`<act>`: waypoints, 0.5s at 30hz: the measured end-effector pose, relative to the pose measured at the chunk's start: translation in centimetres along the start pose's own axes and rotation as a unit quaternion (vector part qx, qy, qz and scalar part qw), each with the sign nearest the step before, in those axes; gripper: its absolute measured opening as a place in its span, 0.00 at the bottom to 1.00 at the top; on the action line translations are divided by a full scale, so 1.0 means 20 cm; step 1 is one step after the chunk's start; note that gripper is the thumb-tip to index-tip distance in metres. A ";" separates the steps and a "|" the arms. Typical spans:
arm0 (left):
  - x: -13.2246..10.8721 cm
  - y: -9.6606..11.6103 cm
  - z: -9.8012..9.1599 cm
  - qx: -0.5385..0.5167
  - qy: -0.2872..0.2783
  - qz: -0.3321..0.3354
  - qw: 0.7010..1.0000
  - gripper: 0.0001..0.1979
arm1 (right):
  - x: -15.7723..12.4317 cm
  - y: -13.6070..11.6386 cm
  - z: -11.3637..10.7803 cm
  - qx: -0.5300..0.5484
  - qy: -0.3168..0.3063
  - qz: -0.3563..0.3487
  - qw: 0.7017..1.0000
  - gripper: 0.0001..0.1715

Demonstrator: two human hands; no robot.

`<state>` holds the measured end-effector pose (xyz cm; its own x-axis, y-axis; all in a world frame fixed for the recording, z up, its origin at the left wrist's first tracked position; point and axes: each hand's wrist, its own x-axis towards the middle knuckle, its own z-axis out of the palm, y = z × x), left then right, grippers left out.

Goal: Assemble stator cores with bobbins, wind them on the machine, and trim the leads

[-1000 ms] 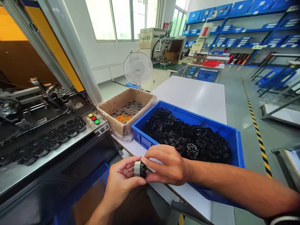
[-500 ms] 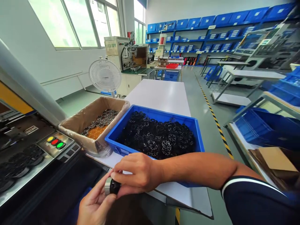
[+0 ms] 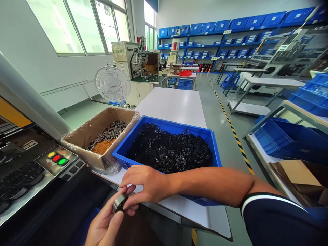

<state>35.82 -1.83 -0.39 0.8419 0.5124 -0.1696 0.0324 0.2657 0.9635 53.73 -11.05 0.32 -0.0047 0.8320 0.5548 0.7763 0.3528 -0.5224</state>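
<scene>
Low in the view, my left hand [image 3: 104,220] pinches a short silver metal cylinder [image 3: 120,201] between thumb and fingers. Its lower end looks dark, but the detail there is hard to make out. From the other side my right hand [image 3: 147,184] has its thumb and fingertips closed on the same cylinder, with my forearm reaching across the front of a blue bin [image 3: 217,153]. A heap of black openwork ring parts [image 3: 169,148] fills that bin, just beyond my right hand.
A plastic-lined cardboard box [image 3: 82,131] holds metal rings and orange pieces. To the left stands a machine with yellow, red and green buttons [image 3: 56,158], black parts lying beside them. A white fan [image 3: 112,84] is behind the box; the white table [image 3: 174,102] extends forward.
The cylinder has turned in my fingers, so more of its silver side shows and less of its black end. My right fingers have shifted their hold slightly. The view has moved a little.
</scene>
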 end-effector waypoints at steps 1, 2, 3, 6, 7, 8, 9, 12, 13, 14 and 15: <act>0.01 0.00 -0.01 0.033 -0.009 0.020 0.999 0.19 | 0.01 0.02 -0.04 0.011 -0.032 0.024 0.999 0.24; 0.03 -0.01 -0.02 0.078 -0.018 0.048 0.996 0.19 | 0.02 0.06 -0.09 0.000 -0.052 0.070 0.996 0.22; 0.05 -0.02 -0.03 0.130 -0.024 0.084 0.988 0.19 | 0.03 0.11 -0.16 -0.028 -0.064 0.129 0.989 0.20; 0.10 -0.03 -0.05 0.247 -0.021 0.174 0.953 0.20 | 0.01 0.34 -0.41 -0.168 0.007 0.311 0.935 0.15; 0.11 -0.02 -0.06 0.251 -0.020 0.171 0.952 0.20 | -0.02 0.42 -0.48 -0.192 0.019 0.340 0.920 0.15; 0.11 -0.02 -0.05 0.238 -0.020 0.150 0.959 0.20 | -0.05 0.51 -0.53 -0.211 0.023 0.366 0.906 0.14; 0.10 0.00 -0.05 0.211 -0.025 0.119 0.970 0.20 | -0.09 0.58 -0.56 -0.224 0.021 0.386 0.895 0.14; 0.07 0.05 -0.04 0.127 -0.021 0.059 0.990 0.20 | -0.20 0.73 -0.55 -0.246 0.001 0.418 0.874 0.17; 0.06 0.06 -0.03 0.120 -0.017 0.067 0.990 0.19 | -0.22 0.76 -0.53 -0.251 -0.007 0.422 0.871 0.18; 0.06 0.07 -0.04 0.127 -0.015 0.088 0.988 0.18 | -0.23 0.77 -0.51 -0.255 -0.014 0.423 0.869 0.18; 0.05 0.08 -0.04 0.148 -0.015 0.116 0.982 0.16 | -0.23 0.78 -0.49 -0.258 -0.021 0.424 0.868 0.18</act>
<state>36.33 -0.14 0.75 0.8603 0.5059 0.0634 -0.0106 -0.1064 0.9943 71.96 -13.56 -4.08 0.6922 0.7171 0.0821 0.6902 -0.6243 -0.3659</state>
